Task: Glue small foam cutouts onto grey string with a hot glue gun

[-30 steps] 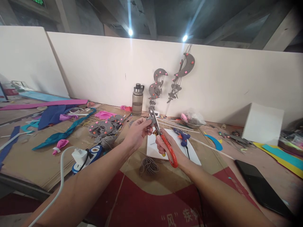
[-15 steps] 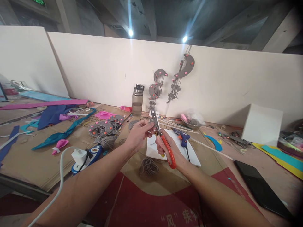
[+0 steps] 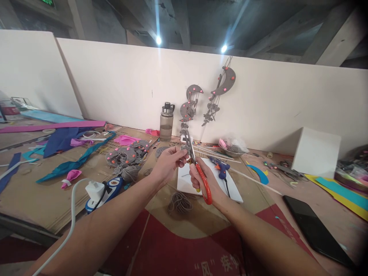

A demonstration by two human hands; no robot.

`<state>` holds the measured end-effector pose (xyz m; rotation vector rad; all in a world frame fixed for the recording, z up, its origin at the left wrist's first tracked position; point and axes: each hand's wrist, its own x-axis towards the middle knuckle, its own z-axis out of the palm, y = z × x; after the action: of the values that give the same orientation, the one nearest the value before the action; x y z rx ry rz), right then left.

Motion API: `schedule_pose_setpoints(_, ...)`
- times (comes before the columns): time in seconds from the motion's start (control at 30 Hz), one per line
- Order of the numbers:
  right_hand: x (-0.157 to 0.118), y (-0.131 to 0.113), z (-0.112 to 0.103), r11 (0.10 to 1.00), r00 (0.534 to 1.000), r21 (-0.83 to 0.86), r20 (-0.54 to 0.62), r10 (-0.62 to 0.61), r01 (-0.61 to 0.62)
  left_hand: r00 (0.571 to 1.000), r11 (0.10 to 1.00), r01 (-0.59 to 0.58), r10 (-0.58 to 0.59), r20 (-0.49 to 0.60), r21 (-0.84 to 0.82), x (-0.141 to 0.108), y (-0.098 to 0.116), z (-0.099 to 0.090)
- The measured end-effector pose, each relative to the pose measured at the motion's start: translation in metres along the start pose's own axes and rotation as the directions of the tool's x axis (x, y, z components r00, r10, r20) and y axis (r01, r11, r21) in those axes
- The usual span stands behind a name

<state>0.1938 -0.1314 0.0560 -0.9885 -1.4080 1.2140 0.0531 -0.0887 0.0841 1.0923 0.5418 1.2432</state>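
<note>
My left hand (image 3: 170, 161) pinches a small grey piece (image 3: 185, 148) between thumb and fingers; it looks like felt, though its outline is partly covered. Red-handled scissors (image 3: 203, 183) are in my right hand (image 3: 204, 172), their blades pointing up and away, right beside the grey piece. Whether the blades touch it I cannot tell. Below my hands a loose coil of grey cord (image 3: 179, 203) lies on the cardboard (image 3: 161, 224). Behind my right hand, a blue glue gun (image 3: 222, 171) rests on a white board (image 3: 235, 193).
Grey crescents with pink dots (image 3: 122, 156) and yarn lie to the left, near a power strip (image 3: 110, 191) with a white plug. A water bottle (image 3: 166, 124) stands by the wall. Grey moon hangings (image 3: 227, 81) hang there. A black phone (image 3: 314, 228) lies at right.
Both hands keep nearly the same pose, with the scissors still beside the grey piece. The view has shifted very slightly.
</note>
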Motion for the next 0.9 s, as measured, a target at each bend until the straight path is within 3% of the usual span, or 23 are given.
schedule_pose_setpoints(0.1,0.002,-0.004,-0.002,0.999,0.998,0.027,-0.043,-0.039,0.041,0.999,0.999,-0.015,0.016,-0.041,0.038,-0.001,0.002,0.002)
schedule_pose_setpoints(0.2,0.003,-0.012,-0.005,0.992,0.983,-0.061,-0.146,-0.114,0.106,0.998,0.996,-0.027,0.032,-0.06,0.09,-0.003,0.005,0.005)
schedule_pose_setpoints(0.43,0.001,-0.027,-0.008,0.959,0.93,-0.123,-0.24,-0.279,0.256,0.999,0.99,-0.017,0.022,-0.037,0.141,-0.004,0.0,0.007)
schedule_pose_setpoints(0.73,0.002,-0.026,-0.007,0.972,0.931,-0.056,-0.278,-0.235,0.229,0.994,0.887,-0.105,0.085,0.066,0.45,-0.008,-0.01,0.006)
schedule_pose_setpoints(0.9,0.007,-0.024,-0.006,0.969,0.912,-0.078,-0.328,-0.245,0.233,0.994,0.856,-0.103,0.076,0.075,0.506,-0.008,-0.01,0.007)
